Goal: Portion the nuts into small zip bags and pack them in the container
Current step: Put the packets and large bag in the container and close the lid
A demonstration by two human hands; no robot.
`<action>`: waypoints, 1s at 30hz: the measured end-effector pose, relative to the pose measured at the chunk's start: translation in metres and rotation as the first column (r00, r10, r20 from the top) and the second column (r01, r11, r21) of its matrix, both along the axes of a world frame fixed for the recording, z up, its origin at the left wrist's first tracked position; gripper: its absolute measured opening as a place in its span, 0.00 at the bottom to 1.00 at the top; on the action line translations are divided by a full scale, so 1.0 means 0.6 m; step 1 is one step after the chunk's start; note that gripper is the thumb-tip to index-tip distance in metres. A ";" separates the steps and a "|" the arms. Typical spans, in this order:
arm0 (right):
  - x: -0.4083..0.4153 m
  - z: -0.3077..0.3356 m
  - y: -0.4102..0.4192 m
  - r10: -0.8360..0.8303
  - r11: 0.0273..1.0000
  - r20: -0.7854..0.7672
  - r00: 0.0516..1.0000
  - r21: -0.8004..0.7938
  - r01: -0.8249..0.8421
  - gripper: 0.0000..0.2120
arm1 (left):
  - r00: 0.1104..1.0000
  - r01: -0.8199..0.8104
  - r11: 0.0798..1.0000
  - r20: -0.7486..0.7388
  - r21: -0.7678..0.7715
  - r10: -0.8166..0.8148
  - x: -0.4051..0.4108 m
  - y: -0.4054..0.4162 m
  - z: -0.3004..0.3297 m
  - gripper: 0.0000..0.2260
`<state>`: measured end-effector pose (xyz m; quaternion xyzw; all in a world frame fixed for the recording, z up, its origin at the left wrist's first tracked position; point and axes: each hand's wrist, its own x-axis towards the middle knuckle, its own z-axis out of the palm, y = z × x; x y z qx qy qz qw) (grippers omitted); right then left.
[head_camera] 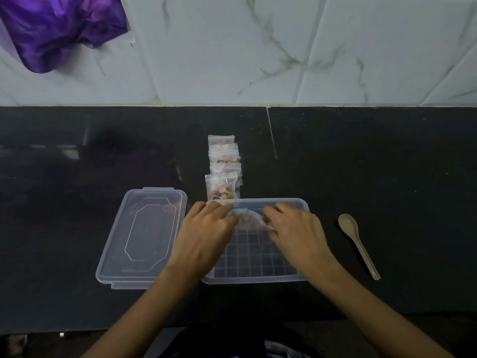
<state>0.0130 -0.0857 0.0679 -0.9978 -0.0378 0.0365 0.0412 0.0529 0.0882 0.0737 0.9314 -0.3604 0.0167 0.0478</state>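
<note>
inventory of items by count

two hands: left hand, right hand. one zip bag with a blue strip, gripped between both hands. filled small zip bags in a row on the tabletop: at least four, overlapping, so the exact number cannot be told. one clear container with a grid floor. one clear lid. one spoon. one purple plastic bag.
</note>
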 end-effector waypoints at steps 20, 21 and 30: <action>0.035 0.003 0.011 -0.199 0.979 -0.446 0.873 -0.049 0.198 0.18 | 0.963 0.004 0.970 -0.262 0.242 0.062 0.002 -0.043 -0.024 0.13; 0.034 0.011 0.006 -0.200 0.978 -0.459 0.866 -0.046 0.201 0.18 | 0.965 0.031 0.976 -0.261 0.216 0.027 0.004 -0.039 -0.018 0.15; 0.021 0.010 0.029 -0.287 0.928 -0.555 0.781 0.042 0.371 0.17 | 0.878 -0.046 0.987 -0.464 0.153 0.113 -0.004 -0.043 -0.032 0.19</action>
